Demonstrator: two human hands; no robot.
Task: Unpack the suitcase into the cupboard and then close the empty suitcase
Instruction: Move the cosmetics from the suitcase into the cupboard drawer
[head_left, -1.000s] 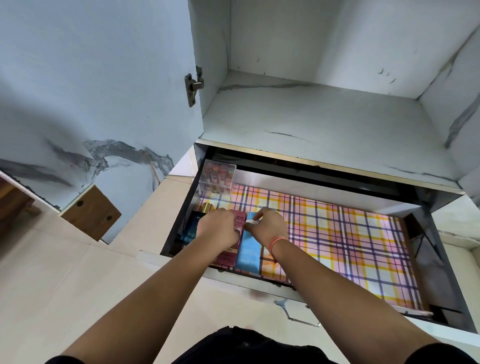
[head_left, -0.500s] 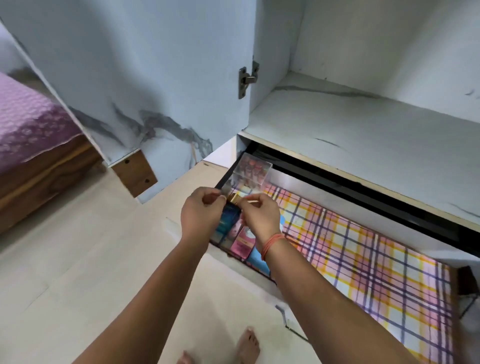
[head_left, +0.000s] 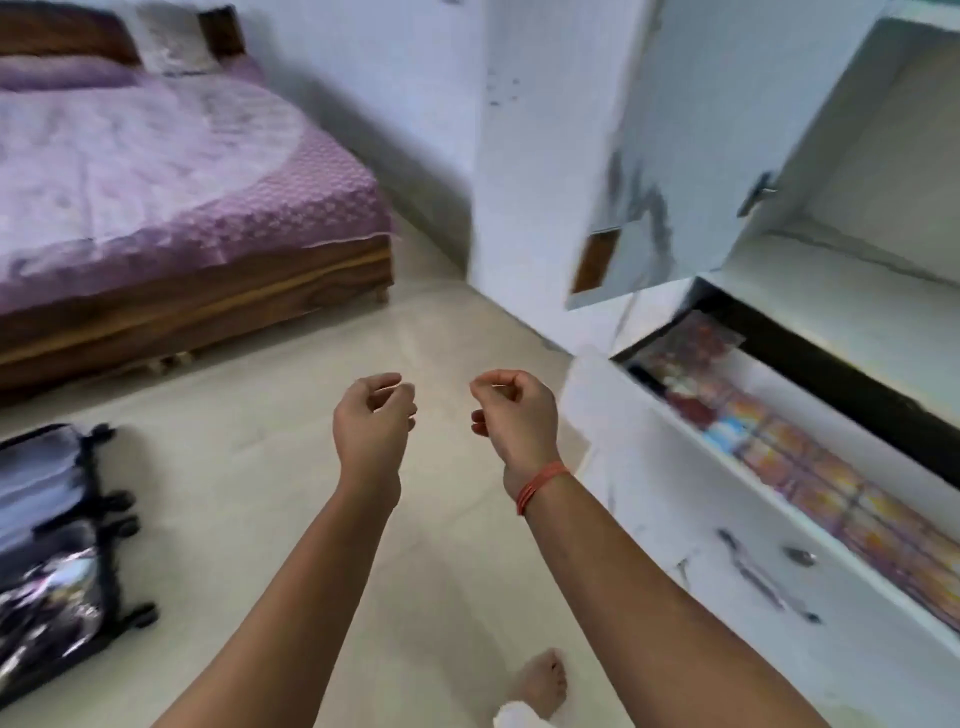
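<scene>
My left hand (head_left: 374, 415) and my right hand (head_left: 514, 415) hang over the bare floor with fingers loosely curled, and neither holds anything. An open black suitcase (head_left: 47, 545) lies on the floor at the far left, with shiny packed items still inside it. On the right, the cupboard's white drawer (head_left: 675, 467) stands pulled out. It has a plaid lining, and several small cosmetic boxes (head_left: 696, 405) sit at its near-left end. Above the drawer is a bare cupboard shelf (head_left: 857, 291). This view is blurred by motion.
The cupboard door (head_left: 675, 156) hangs open just left of the shelf. A bed (head_left: 156, 182) with a purple cover fills the upper left. Beige floor tiles lie between suitcase and cupboard. My bare foot (head_left: 540, 680) shows at the bottom.
Both hands have left the boxes in the drawer and pulled back, holding nothing. The view has swung left, away from the cupboard, bringing the bed and suitcase into sight.
</scene>
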